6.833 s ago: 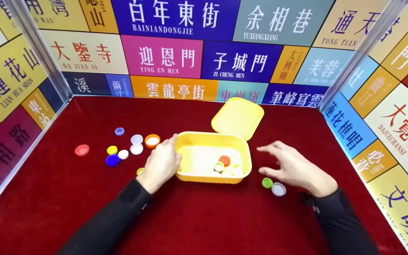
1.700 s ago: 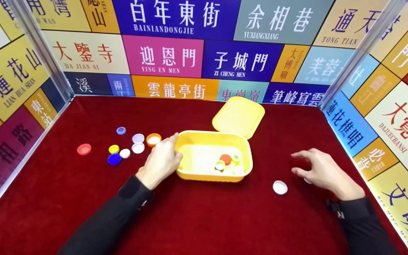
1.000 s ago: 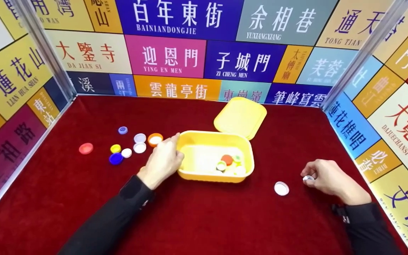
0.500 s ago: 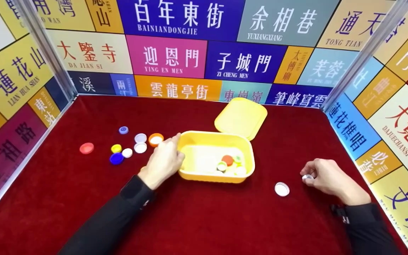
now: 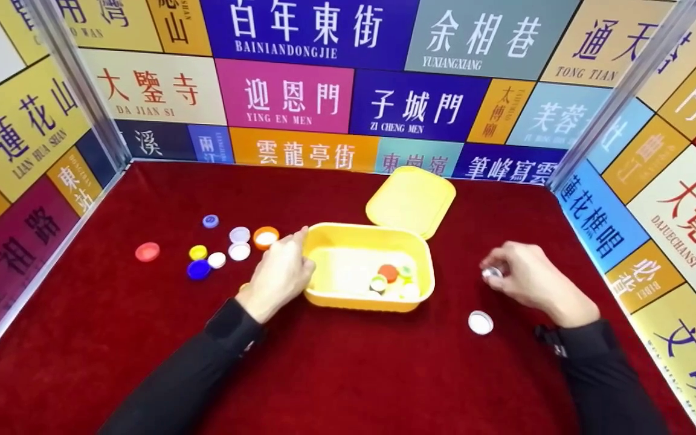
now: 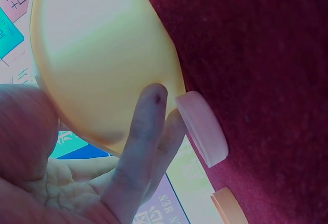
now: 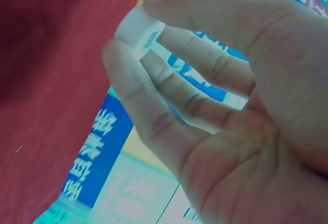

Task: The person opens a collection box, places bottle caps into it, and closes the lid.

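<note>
A yellow plastic box (image 5: 369,305) stands uncovered on the dark red cloth, with several bottle caps at its right end, among them a red cap (image 5: 388,273). My left hand (image 5: 280,272) grips the box's left end; in the left wrist view its fingers lie against the outer wall. Right of the box, my right hand (image 5: 529,279) pinches a small white bottle cap (image 7: 138,29) between thumb and index fingertip. Another white cap (image 5: 480,322) lies on the cloth below that hand.
The yellow lid (image 5: 411,202) lies behind the box. Left of it are scattered several caps, including a red one (image 5: 147,252), a blue one (image 5: 199,269) and an orange one (image 5: 266,237). Sign-printed panels (image 5: 348,96) wall in the cloth at the back and sides.
A green cap beside the grey-white one has gone from the cloth into the box. My right hand has picked up a white cap at the right and moved it leftward. The left hand stays put.
</note>
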`<action>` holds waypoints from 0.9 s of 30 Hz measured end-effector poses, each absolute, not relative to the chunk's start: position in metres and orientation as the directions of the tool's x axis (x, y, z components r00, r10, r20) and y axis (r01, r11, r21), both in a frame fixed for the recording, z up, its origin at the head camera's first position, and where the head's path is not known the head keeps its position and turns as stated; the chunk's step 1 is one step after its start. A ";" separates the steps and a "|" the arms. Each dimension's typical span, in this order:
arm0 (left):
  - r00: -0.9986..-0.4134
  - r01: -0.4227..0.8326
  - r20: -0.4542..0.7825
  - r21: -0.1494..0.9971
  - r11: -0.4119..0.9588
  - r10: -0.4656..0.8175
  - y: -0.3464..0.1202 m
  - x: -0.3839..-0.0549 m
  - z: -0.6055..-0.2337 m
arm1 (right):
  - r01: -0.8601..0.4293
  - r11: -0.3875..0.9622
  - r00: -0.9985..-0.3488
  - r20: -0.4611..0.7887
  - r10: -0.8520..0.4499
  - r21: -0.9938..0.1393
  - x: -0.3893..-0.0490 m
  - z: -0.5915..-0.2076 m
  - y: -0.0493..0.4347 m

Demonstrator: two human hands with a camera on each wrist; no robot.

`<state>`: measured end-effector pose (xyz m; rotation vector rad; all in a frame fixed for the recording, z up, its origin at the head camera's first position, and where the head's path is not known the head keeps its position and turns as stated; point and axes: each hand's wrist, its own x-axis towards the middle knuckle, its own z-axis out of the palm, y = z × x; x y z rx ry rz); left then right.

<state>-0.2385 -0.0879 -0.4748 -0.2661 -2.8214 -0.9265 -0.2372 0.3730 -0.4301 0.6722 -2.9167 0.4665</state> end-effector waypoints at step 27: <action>-0.975 0.206 0.194 0.577 0.791 0.112 -0.088 -0.239 -0.474 | -0.679 0.655 -0.733 0.253 -0.631 -0.333 -0.244 -0.433 0.242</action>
